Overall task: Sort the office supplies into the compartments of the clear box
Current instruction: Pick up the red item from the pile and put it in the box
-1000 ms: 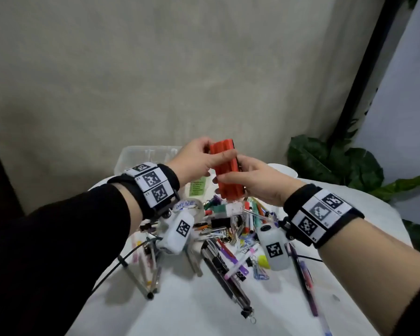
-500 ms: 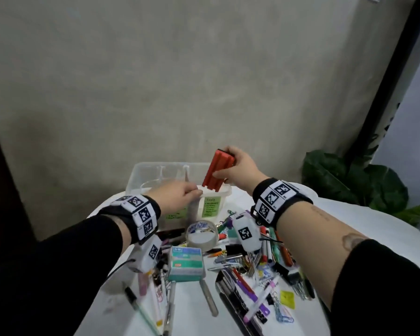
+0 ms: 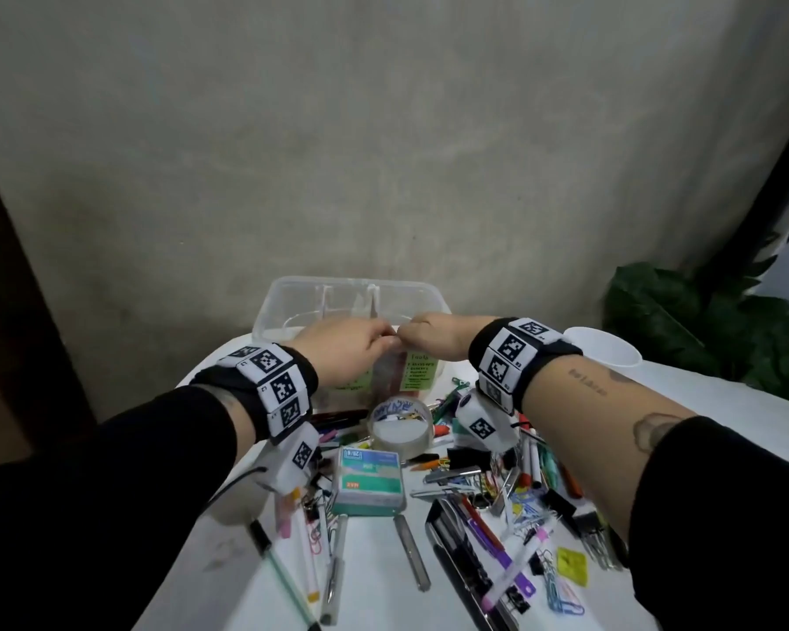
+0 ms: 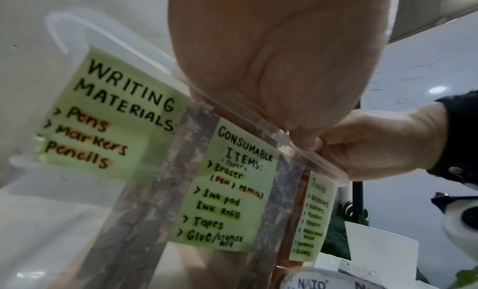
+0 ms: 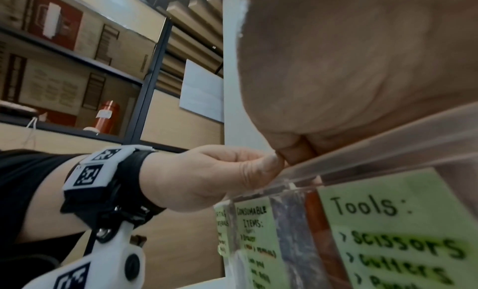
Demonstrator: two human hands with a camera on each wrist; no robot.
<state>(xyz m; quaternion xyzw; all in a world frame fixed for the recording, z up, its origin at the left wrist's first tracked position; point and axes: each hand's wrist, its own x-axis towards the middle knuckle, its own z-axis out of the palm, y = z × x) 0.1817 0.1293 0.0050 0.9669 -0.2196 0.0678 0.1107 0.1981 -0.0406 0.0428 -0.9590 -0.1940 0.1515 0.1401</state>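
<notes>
Two hands meet at the near rim of the clear box (image 3: 283, 307), which stands at the far edge of the desk (image 3: 374, 585) with its long axis running left to right and its green labels (image 4: 227, 195) facing the person; the left hand (image 3: 347, 346) and right hand (image 3: 433, 337) lie knuckles-up, fingers curled over that rim, fingertips touching. An orange-red item (image 5: 323, 232) stands upright inside the box behind the "Tools" label; loose supplies and a tape roll (image 3: 399, 425) lie nearer on the desk.

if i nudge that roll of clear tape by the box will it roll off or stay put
The tape roll lies flat on its side, hole up, so it would probably slide, not roll. It looks light, and the pens crowding it would likely shift along. Stood on edge, it could roll.
</notes>
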